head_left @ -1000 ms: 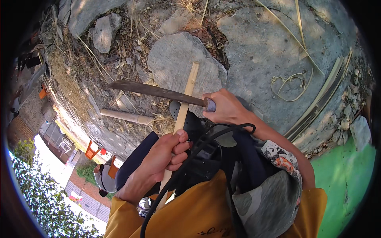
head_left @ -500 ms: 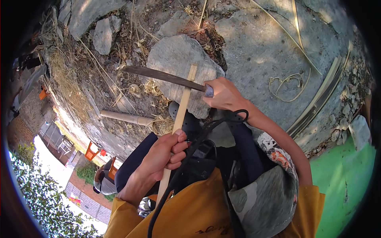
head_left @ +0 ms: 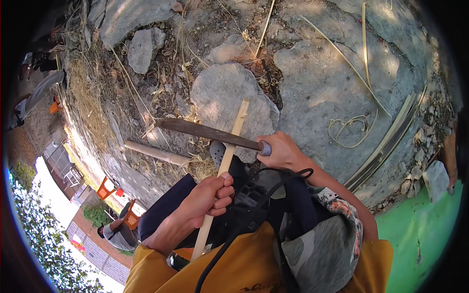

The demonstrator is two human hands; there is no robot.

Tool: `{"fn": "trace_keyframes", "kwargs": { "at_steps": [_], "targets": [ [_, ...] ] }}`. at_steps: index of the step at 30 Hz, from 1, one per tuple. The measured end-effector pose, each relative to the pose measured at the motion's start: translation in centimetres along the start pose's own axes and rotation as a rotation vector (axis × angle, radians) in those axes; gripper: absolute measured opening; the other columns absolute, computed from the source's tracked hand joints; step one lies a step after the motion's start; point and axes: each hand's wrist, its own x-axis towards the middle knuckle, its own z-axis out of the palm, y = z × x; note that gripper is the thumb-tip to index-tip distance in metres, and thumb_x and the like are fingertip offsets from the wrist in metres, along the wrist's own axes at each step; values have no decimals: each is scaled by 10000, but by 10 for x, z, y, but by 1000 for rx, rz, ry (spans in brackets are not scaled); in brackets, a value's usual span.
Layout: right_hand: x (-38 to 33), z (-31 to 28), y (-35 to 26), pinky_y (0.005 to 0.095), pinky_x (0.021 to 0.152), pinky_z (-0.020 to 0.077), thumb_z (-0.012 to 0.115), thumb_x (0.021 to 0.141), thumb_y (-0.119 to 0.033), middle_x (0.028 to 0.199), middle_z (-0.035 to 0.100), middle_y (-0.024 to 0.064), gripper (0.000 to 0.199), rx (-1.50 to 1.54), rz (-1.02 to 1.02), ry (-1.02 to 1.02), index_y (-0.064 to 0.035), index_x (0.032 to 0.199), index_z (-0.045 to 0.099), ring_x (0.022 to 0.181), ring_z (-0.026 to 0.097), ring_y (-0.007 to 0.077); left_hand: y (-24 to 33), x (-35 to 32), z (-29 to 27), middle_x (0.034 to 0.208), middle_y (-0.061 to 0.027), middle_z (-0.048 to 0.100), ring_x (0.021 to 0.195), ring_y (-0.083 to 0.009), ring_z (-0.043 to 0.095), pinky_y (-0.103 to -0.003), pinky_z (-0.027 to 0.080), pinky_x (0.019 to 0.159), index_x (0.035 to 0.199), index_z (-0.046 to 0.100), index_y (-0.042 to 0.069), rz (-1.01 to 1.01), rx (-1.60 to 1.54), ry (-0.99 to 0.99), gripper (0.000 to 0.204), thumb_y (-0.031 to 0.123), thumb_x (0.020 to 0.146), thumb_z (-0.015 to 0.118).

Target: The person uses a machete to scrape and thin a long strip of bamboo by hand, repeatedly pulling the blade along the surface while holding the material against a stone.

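Note:
My left hand (head_left: 206, 198) is closed around a flat, pale bamboo strip (head_left: 240, 118), which slants from my lap up to a flat grey stone. In my right hand (head_left: 282, 153) is the handle of a long knife (head_left: 207, 130). Its dark blade lies crosswise over the strip, between my left hand and the strip's far end, with the tip pointing left. The contact edge under the blade is hard to make out. The flat stone (head_left: 229, 93) sits beyond the blade, and a dark clog (head_left: 218, 155) shows just below it.
A bamboo pole piece (head_left: 156, 154) lies left of the stone. Long strips (head_left: 391, 139) are bundled at the right, near a coiled thin strip (head_left: 349, 132). A black cord (head_left: 244, 215) hangs across my lap. A person (head_left: 119, 237) is by orange chairs at lower left.
The blade has slid along the bamboo strip toward my left hand and body. My left hand keeps its hold. The whole view has shifted slightly, so the ground appears lower.

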Motion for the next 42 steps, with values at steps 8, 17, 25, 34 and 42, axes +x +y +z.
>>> {"fn": "trace_keyframes", "kwargs": {
  "at_steps": [8, 17, 25, 34, 42],
  "targets": [
    [2, -6, 3, 507, 756, 554, 712, 748, -249, 816, 689, 276, 319, -140, -13, -10, 3, 942, 729, 816, 670, 498, 2, 0, -6, 664, 101, 261, 485, -25, 197, -220, 152, 398, 925, 439, 169, 39, -11, -42, 249, 293, 1133, 381],
    [-3, -2, 5, 500, 719, 547, 724, 746, -260, 792, 682, 267, 319, -33, -13, -7, 2, 927, 715, 789, 670, 484, 4, -1, -4, 649, 112, 255, 474, -9, 187, -216, 118, 395, 891, 447, 189, 22, -3, -19, 213, 188, 1092, 377],
    [33, -30, 18, 510, 731, 535, 697, 752, -259, 814, 673, 283, 329, -177, 173, 17, 23, 923, 702, 814, 654, 494, -6, 5, -8, 644, 114, 257, 474, -15, 203, -225, 124, 395, 871, 445, 200, 82, -13, -82, 238, 212, 1099, 378],
    [-17, -6, -11, 492, 702, 539, 729, 741, -238, 733, 665, 231, 272, -95, 4, -85, -59, 945, 701, 758, 667, 466, -27, 28, -24, 762, 7, 447, 480, -67, 346, -226, 277, 389, 1188, 510, 61, 144, -159, -127, 244, 267, 1124, 396],
    [-37, -26, 16, 484, 635, 543, 782, 789, -351, 708, 676, 217, 317, -344, 62, 191, -75, 896, 669, 695, 687, 435, -60, 46, -45, 892, -28, 516, 510, -38, 415, -206, 334, 410, 1309, 484, 39, 515, 158, -36, 243, 174, 1109, 452]
  ]
}}
